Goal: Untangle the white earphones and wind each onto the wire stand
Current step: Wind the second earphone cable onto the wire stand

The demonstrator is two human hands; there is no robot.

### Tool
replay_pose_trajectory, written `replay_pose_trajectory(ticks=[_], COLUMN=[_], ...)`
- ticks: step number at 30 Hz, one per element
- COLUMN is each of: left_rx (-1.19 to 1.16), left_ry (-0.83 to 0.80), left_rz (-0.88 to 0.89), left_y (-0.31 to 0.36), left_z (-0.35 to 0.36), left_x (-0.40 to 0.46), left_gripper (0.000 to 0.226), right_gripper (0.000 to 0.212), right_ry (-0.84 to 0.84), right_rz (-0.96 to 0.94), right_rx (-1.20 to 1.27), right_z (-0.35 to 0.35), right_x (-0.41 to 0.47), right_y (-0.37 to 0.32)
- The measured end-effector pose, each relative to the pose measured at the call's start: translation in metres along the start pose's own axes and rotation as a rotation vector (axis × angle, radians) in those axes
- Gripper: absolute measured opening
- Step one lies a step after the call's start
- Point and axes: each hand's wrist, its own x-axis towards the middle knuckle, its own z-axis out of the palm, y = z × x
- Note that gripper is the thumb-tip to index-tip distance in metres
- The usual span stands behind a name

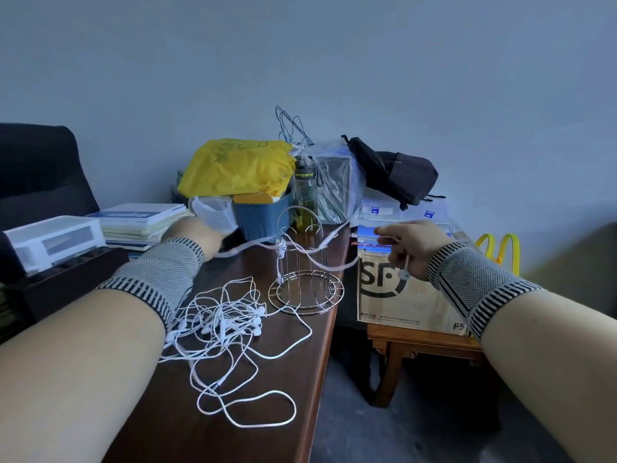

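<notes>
yellow bag [238, 168] | green bottle [305, 195] | black backpack [395, 172] | cardboard box [410, 295] (on a low wooden stool)

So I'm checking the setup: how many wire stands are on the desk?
1: the wire stand is upright near the desk's right edge, beyond the tangled earphones, between both hands.

A cluttered home office or study: a dark wooden desk [273, 379] carries stacked books [143, 218] at ten o'clock, a black chair [40, 168] beyond, and a courier carton [404, 295] at three o'clock.
</notes>
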Motion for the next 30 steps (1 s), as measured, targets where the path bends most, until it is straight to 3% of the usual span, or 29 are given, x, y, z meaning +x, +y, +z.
replay_pose_trajectory(ticks=[2,4,6,7,9,12,14,19,25,30], left_rx=[-0.031,-0.266,-0.465,-0.458,-0.348,-0.473,-0.622,-0.870,-0.869,-0.866], left_ry=[-0.030,-0.151,-0.424,-0.508,-0.505,-0.579,-0.659,-0.645,-0.577,-0.540], left_rz=[0.227,0.498,0.631,0.665,0.711,0.591,0.478,0.288,0.174,0.159], left_y=[0.024,0.054,0.082,0.091,0.102,0.097,0.090,0.072,0.064,0.055], left_z=[0.003,0.005,0.002,0.004,0.006,0.008,0.009,0.000,-0.003,-0.004], left_x=[-0.014,-0.036,-0.060,-0.066,-0.071,-0.069,-0.068,-0.057,-0.048,-0.038], left_gripper=[0.030,0.016,0.072,0.094,0.096,0.035,0.010,0.017,0.020,0.031], right_gripper=[0.007,0.006,0.007,0.009,0.010,0.012,0.011,0.012,0.005,0.009], right_ry=[-0.119,-0.231,-0.314,-0.349,-0.376,-0.362,-0.376,-0.440,-0.498,-0.424], right_rz=[-0.011,-0.037,-0.074,-0.097,-0.130,-0.163,-0.150,-0.027,0.033,-0.006], right_rx=[-0.031,-0.090,-0.118,-0.117,-0.105,-0.128,-0.123,-0.076,-0.003,0.046], right_z=[0.014,0.031,0.049,0.056,0.065,0.061,0.054,0.047,0.044,0.044], right_x=[-0.007,-0.012,-0.016,-0.017,-0.020,-0.022,-0.022,-0.020,-0.018,-0.013], right_y=[-0.004,-0.007,-0.010,-0.011,-0.016,-0.022,-0.024,-0.020,-0.018,-0.020])
